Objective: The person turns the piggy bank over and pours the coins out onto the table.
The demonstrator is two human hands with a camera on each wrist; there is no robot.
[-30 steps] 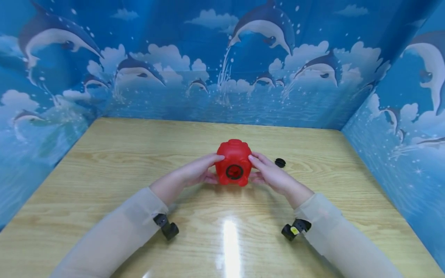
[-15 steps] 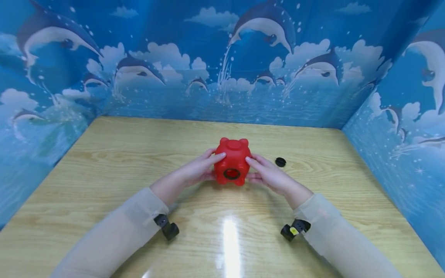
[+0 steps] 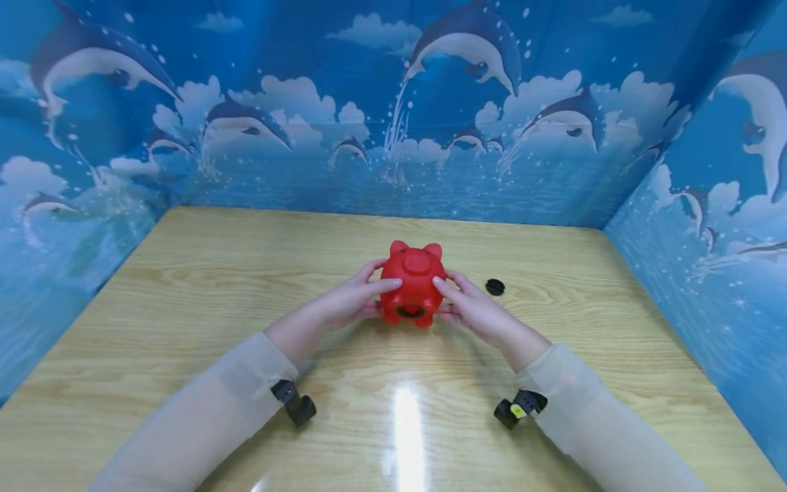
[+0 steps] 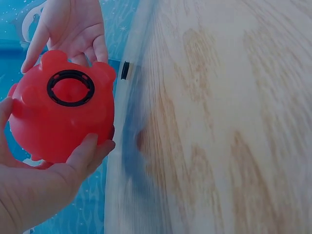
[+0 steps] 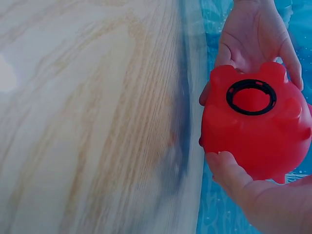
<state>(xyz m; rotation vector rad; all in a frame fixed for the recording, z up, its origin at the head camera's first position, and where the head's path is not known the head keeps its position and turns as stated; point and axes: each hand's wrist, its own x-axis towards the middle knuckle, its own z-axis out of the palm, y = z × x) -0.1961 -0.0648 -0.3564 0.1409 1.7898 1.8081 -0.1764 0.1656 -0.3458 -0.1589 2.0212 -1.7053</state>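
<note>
A red piggy bank [image 3: 415, 281] is held between both hands over the wooden table in the head view. My left hand [image 3: 356, 298] grips its left side, thumb laid across the front, and my right hand [image 3: 472, 309] grips the right side. Its ears point away and the belly hole faces down toward me. Both wrist views show that round hole, rimmed by a black ring [image 4: 71, 103], with stubby feet around it. Through the hole only red interior is visible. A small black round cap [image 3: 494, 287] lies on the table, just right of my right hand.
The light wooden table [image 3: 258, 260] stretches out on all sides of the hands. Blue curtains [image 3: 307, 171] printed with dolphins border it at the back and both sides. A bright glare streak [image 3: 408, 437] runs over the tabletop near the front.
Between my hands the piggy bank has tipped: its ears have come into view on top, and the belly hole has turned from facing me to facing downward. The cap has stayed in place.
</note>
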